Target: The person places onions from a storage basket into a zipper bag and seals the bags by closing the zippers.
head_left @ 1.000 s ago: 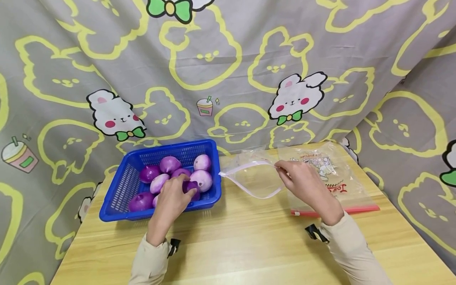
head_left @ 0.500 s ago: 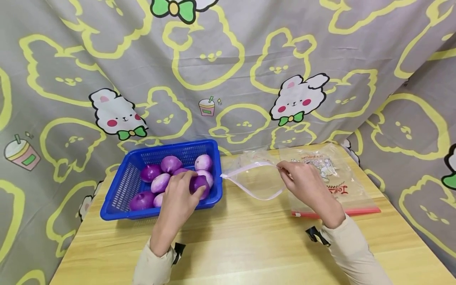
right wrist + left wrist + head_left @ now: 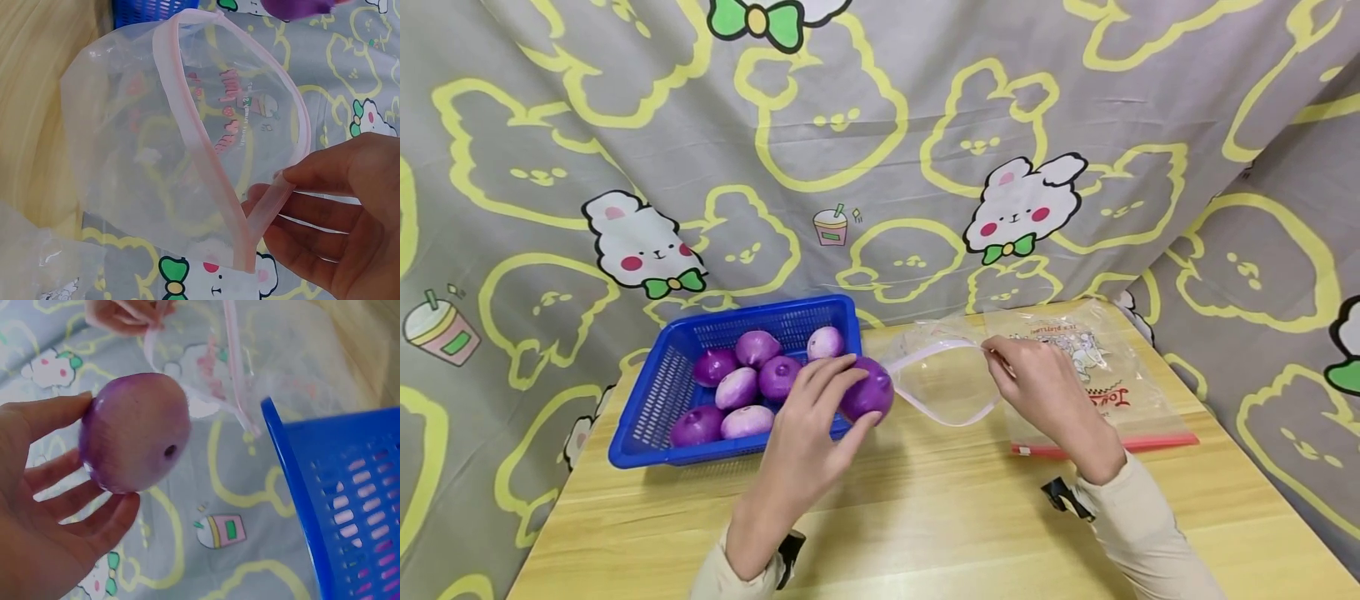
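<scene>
Purple onion (image 3: 871,390), pinched between left fingers (image 3: 122,515) and thumb (image 3: 59,414), right fingers (image 3: 322,211) gripping bag rim (image 3: 200,147)

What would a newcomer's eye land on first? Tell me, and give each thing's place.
Probably the bright blue basket of purple onions on the left of the wooden table. Next, the single onion gripped in the left hand, beside the open mouth of a clear zip bag. Behind everything hangs a gray curtain printed with yellow animal outlines and white rabbits.
</scene>
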The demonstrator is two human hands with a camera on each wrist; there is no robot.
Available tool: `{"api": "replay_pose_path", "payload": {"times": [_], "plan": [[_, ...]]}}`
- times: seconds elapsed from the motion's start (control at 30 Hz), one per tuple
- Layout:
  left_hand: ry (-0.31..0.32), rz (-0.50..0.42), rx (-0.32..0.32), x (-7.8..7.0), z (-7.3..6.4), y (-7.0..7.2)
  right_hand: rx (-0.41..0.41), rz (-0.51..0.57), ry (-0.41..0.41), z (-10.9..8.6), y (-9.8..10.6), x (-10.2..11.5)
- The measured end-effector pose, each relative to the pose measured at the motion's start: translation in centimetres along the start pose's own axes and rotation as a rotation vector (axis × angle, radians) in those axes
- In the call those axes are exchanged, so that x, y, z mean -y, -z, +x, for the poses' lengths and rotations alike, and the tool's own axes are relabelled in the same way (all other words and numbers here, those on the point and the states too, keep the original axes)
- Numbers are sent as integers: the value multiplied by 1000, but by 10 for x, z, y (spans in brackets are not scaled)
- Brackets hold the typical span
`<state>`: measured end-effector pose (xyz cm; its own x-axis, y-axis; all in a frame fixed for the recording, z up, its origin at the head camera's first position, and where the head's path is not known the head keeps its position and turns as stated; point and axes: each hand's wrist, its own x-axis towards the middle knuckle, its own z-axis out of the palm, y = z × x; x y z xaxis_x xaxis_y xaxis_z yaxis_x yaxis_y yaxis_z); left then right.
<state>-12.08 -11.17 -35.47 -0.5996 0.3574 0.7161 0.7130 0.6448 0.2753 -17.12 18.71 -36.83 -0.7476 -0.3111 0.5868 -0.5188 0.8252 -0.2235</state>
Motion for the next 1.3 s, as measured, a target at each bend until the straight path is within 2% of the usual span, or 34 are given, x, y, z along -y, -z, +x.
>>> {"api": "replay_pose_path", "payload": {"times": [0.13, 0.23, 0.37, 0.47, 0.57, 0.8, 1.13, 1.3], "plan": [[-87, -38, -12, -11, 2, -6, -6, -1, 7, 0, 2, 1], [-145, -42, -12, -20, 4, -15, -18, -11, 28, 0, 2, 2], [-211, -2, 38, -32, 8, -32, -32, -20, 54, -1, 1, 4], [-232, 36, 91, -40, 11, -43, -36, -7, 53, -3, 1, 6], [-224, 54, 122, -44, 13, -52, -41, 2, 54, -3, 2, 8], [-205, 84, 119, -41, 13, -71, -56, -8, 74, -3, 5, 13], [-299, 128, 91, -29, 8, -96, -49, -8, 59, -3, 6, 17], [-331, 147, 107, -26, 7, -103, -34, 2, 50, -3, 8, 17]]}}
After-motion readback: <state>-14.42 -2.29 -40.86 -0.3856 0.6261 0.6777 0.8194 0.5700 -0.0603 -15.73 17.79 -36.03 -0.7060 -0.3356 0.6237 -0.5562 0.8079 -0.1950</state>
